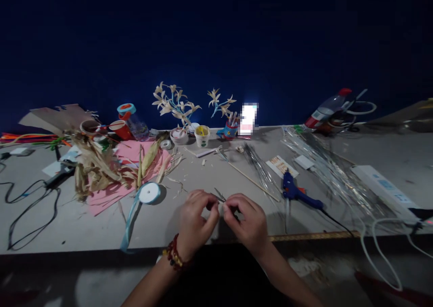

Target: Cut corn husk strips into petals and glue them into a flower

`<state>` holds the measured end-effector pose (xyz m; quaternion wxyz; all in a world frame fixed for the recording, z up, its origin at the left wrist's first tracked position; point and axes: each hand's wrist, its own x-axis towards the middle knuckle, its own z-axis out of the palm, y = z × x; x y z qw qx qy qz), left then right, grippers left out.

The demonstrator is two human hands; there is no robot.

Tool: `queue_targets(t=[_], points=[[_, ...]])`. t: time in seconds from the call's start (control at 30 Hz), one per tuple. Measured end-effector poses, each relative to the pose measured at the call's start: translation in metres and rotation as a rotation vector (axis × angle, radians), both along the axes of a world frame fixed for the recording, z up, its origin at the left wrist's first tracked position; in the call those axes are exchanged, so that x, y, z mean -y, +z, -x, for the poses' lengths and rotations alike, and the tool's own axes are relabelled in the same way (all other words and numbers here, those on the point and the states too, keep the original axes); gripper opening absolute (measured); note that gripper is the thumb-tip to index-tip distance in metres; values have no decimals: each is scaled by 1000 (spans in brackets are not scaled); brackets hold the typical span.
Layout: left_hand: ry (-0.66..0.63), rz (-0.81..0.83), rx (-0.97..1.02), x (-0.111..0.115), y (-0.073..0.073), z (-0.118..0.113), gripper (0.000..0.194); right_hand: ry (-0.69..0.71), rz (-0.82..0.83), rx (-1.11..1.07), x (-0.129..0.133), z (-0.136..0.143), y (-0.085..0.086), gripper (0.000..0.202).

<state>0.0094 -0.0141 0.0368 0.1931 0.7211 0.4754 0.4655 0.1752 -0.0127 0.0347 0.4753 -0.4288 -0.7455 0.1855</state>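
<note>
Both of my hands meet near the table's front edge. My left hand is closed in a pinch, thumb against fingertips. My right hand pinches close beside it. Between the fingertips a small, thin grey-green piece pokes up; its kind is too small to make out. To the left of my hands lies a roll of light blue ribbon, its loose end hanging over the edge. A blue glue gun rests on the right, and a thin wooden stick lies slantwise beyond my right hand.
Dried corn husks lie on pink paper at the left. Pale flower sprays stand at the back by small tubs and a lit phone. Bundled wires, a white box and cables occupy the right.
</note>
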Motion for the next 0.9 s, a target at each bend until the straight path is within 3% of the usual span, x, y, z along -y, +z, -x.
queue_targets(t=[0.13,0.3,0.63,0.9], points=[[125,-12,19,-1,-3,3,12,-42,-18,-42,-1,-4,0,12],[-29,-60,-16,0,2,-1,8,-9,2,-43,-2,-3,2,11],[6,-151,-155,0,7,-4,11,50,35,52,-6,1,9,10],[84,-184,-120,2,5,3,13,-179,-3,52,-10,-19,7,10]])
